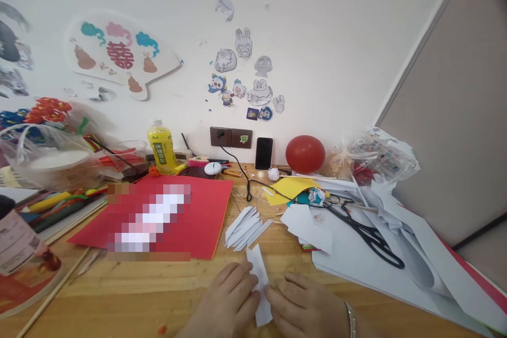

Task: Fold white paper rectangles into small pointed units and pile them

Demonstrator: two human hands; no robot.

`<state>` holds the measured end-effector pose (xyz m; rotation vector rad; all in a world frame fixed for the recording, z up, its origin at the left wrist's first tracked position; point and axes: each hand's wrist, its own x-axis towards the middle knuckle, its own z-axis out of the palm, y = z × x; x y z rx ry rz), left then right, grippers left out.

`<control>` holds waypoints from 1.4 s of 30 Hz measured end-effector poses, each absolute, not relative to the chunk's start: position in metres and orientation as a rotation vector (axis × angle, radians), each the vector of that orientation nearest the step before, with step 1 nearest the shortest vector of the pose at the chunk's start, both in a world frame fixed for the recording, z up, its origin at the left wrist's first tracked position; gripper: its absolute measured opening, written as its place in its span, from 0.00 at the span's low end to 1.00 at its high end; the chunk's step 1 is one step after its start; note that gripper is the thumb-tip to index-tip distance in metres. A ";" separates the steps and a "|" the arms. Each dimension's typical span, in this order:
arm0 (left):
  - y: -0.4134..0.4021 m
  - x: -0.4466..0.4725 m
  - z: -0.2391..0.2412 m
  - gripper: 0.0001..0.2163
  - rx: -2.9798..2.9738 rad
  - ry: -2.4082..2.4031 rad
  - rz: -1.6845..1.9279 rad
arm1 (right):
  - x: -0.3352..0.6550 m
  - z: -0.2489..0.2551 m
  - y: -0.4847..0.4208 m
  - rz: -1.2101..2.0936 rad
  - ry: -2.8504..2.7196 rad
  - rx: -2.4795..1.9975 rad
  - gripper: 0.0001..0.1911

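A narrow white paper strip point(259, 274) lies slantwise on the wooden table between my two hands. My left hand point(233, 293) has its curled fingers closed on the strip's left edge. From the right, my right hand point(299, 301) pinches the strip's lower right edge; a bracelet circles that wrist. Both thumbs are mostly hidden. Just beyond the strip rests a loose pile of folded white paper pieces point(245, 227).
Left are red paper sheets point(209, 211), a yellow drink bottle point(161, 148) and a large tub point(24, 269). At right, black-handled scissors point(368, 237) lie on white sheets point(336, 264). A phone point(264, 153) and red balloon point(304, 153) stand by the wall.
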<state>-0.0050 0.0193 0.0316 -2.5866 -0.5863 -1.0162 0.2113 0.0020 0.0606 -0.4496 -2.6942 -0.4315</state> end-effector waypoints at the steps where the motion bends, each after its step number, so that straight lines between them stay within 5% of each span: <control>1: 0.019 -0.006 0.029 0.13 -2.602 -0.555 -0.994 | 0.212 0.059 0.003 -0.419 -2.687 -0.465 0.15; 17: 0.017 -0.024 0.035 0.09 -2.904 -0.532 -0.800 | 0.211 0.047 0.015 0.631 -2.324 -1.113 0.05; 26: 0.011 -0.023 0.048 0.17 -2.956 -0.560 -0.687 | 0.199 0.045 0.010 0.694 -2.178 -1.355 0.10; 42: 0.009 -0.022 0.045 0.15 -3.027 -0.601 -0.594 | 0.194 0.044 0.006 0.689 -2.122 -1.388 0.13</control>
